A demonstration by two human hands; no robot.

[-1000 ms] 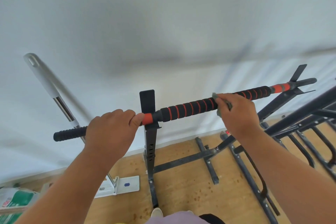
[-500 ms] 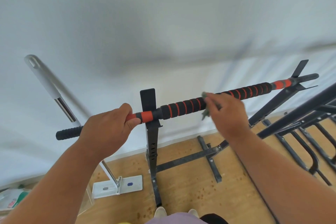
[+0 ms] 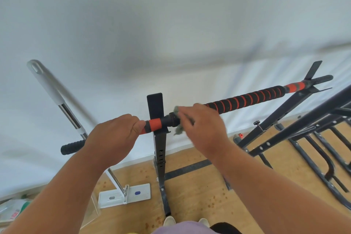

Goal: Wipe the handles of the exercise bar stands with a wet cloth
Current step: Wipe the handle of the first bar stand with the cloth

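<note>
A black bar with orange spiral stripes [image 3: 245, 100] lies across two black stands, the near stand [image 3: 159, 150] in the middle and the far stand [image 3: 296, 99] at the right. My left hand [image 3: 114, 135] grips the bar just left of the near stand, beside an orange band. My right hand [image 3: 203, 127] holds a small grey-green cloth [image 3: 178, 129] wrapped against the bar just right of that stand. The bar's black left end [image 3: 72, 147] sticks out past my left hand. Most of the cloth is hidden under my fingers.
A mop with a white and chrome handle [image 3: 57, 99] leans on the white wall at the left, its flat head [image 3: 125, 194] on the wooden floor. More black frames [image 3: 313, 133] stand and lie at the right. A packet [image 3: 13, 211] lies bottom left.
My right hand has slid the cloth leftward along the bar, from its middle to the near stand. My left hand has kept its grip near the orange band.
</note>
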